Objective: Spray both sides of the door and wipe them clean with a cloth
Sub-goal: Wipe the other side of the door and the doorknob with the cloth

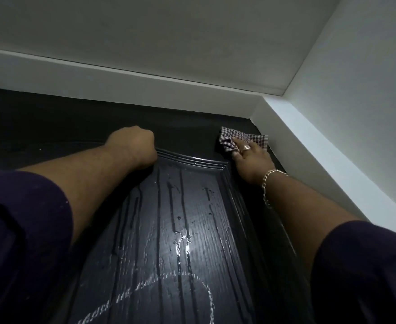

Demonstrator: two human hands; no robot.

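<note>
Up near the top right corner of the black door [187,230], the right hand [251,157] is pressing a checkered cloth [239,139] flat against the wood, fingers mostly straight over it, ring and bracelet showing. Left hand [133,143] is bracing against the door by the panel moulding, fingers curled under into a fist, apparently holding nothing. Spray is running down the raised panel in streaks and beading lower down, so this side is sprayed but wiping looks barely begun. Other side isn't visible; spray bottle is out of view. White wall [356,101] is sitting just right of the cloth.
</note>
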